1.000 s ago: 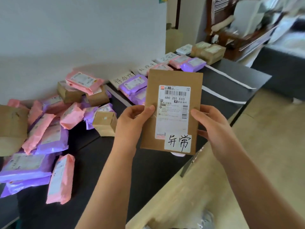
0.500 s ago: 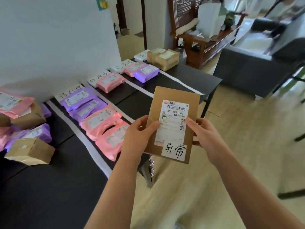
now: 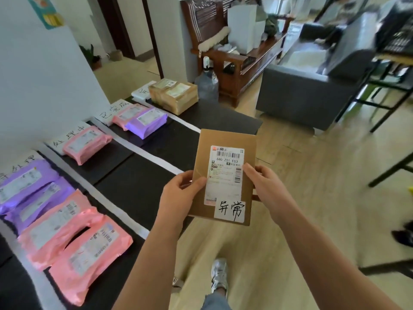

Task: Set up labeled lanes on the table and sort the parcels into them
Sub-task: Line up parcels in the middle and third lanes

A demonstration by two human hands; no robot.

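Both hands gripping brown parcel (image 3: pixel 224 175), left hand (image 3: pixel 178 198) thumb on front, right hand (image 3: pixel 266 189) pinching edge

Bare counter (image 3: pixel 134 189) lies open at frame centre between white tape strips (image 3: pixel 109 205), while pink parcels (image 3: pixel 73 249) crowd the lower-left lane and brown boxes (image 3: pixel 176 96) block the upper-centre end.

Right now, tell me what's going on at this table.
A person grips a flat brown parcel in the left hand and right hand, held up beside the black table. It carries a handwritten sticker. On the table, white tape strips mark lanes: the nearest holds purple mailers and pink mailers, the farthest holds brown boxes. This parcel is not yet in any lane.
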